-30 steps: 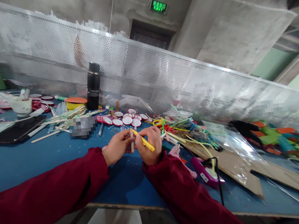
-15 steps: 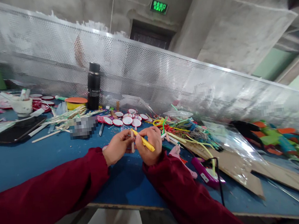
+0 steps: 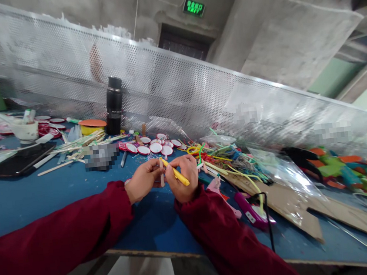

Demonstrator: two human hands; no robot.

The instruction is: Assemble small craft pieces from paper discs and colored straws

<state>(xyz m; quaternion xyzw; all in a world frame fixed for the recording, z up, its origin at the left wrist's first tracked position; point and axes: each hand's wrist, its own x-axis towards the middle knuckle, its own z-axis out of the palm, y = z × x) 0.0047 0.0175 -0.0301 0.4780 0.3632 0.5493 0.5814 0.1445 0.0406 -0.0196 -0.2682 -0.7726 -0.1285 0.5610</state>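
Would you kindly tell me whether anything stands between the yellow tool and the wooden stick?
Nothing visible does: the right hand holds the yellow tool, its far end beside the wooden stick in the left hand.

Single view, worn on the head. Lens sits above and behind the forearms, facing forward and down across the blue table [image 3: 16, 203] to the perforated metal panel [image 3: 172, 90]. Frame is rolled: panel's top edge falls from left to right. Wide field: space below the near table edge at bottom, exit sign [image 3: 194, 7] up top, farther off. Left sleeve [image 3: 65, 235] enters at lower left, right sleeve [image 3: 229, 233] at bottom right of centre; left hand [image 3: 144, 181] and right hand [image 3: 186, 181] near mid-frame, close range. Far right appears smeared, possibly lens stretch.
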